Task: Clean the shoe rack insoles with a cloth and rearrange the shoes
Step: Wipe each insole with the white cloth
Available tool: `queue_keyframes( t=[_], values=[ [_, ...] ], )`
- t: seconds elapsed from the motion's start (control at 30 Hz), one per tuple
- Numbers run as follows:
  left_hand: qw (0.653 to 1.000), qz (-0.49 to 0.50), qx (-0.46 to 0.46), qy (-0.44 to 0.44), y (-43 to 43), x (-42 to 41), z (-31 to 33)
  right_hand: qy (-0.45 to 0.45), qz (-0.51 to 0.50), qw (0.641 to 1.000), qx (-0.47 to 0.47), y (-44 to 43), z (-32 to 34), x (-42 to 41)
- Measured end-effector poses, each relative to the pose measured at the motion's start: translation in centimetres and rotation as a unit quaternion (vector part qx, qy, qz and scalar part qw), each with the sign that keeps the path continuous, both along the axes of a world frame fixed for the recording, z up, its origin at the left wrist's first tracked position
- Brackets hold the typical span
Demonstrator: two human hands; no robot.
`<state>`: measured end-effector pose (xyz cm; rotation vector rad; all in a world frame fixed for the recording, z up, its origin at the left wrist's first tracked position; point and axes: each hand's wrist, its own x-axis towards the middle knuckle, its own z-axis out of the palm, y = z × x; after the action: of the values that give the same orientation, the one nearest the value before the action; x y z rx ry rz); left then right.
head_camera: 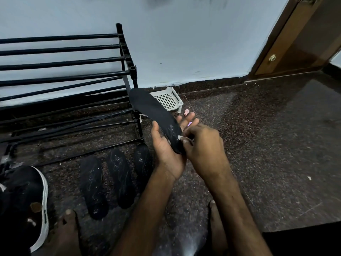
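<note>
A long black insole (150, 109) is held up in front of the black shoe rack (64, 78). My left hand (166, 148) cradles its near end from below, thumb on the left edge and fingers showing past the right edge. My right hand (203, 146) pinches the insole's near end, its nails on a whitish scuffed patch. Three more black insoles lie side by side on the floor: left one (93, 187), middle one (120, 178), right one (143, 161). A black shoe with a white sole (24, 202) sits at the lower left. No cloth is visible.
The rack's bars hold nothing and stand against a pale blue wall. A white perforated plastic basket (168, 97) lies tipped by the rack's right leg, with a small pink object (186, 112) beside it. My bare feet (68, 230) rest on the dark speckled floor. A wooden door (295, 39) stands at the right.
</note>
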<state>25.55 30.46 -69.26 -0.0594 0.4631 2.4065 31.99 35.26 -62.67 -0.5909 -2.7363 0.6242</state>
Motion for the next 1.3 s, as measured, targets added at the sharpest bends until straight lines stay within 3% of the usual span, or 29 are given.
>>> queue_keyframes(
  t=[0.13, 0.23, 0.4, 0.6, 0.77, 0.93, 1.13, 1.3],
  values=[
    [1.000, 0.003, 0.002, -0.011, 0.2, -0.3, -0.2, -0.028, 0.020, 0.999, -0.038, -0.8, 0.2, 1.3],
    [1.000, -0.022, -0.003, 0.010, 0.3, -0.1, 0.0, 0.016, 0.057, 0.996, -0.071, -1.4, 0.1, 0.2],
    [1.000, -0.010, 0.013, 0.018, 0.2, 0.4, -0.1, 0.043, -0.002, 0.999, -0.006, 0.3, -0.5, -0.4],
    [0.999, -0.022, -0.001, 0.042, 0.2, 0.5, 0.1, 0.061, 0.054, 0.994, -0.072, -0.7, -0.4, -0.5],
    [1.000, -0.007, 0.009, 0.028, 0.4, 0.5, -0.1, 0.056, -0.009, 0.998, -0.035, 0.6, -0.7, -0.7],
    [0.999, -0.028, 0.003, 0.023, 0.4, 0.6, 0.1, 0.059, 0.048, 0.993, -0.087, -0.8, -0.6, -0.6],
    [0.999, -0.005, -0.026, 0.020, 0.5, 0.8, -0.2, 0.054, -0.019, 0.998, -0.033, 1.0, -0.7, -0.8],
    [0.998, -0.022, -0.044, 0.039, 0.5, 0.3, -0.7, 0.071, 0.025, 0.993, -0.091, -0.5, -1.1, -0.8]
  ],
)
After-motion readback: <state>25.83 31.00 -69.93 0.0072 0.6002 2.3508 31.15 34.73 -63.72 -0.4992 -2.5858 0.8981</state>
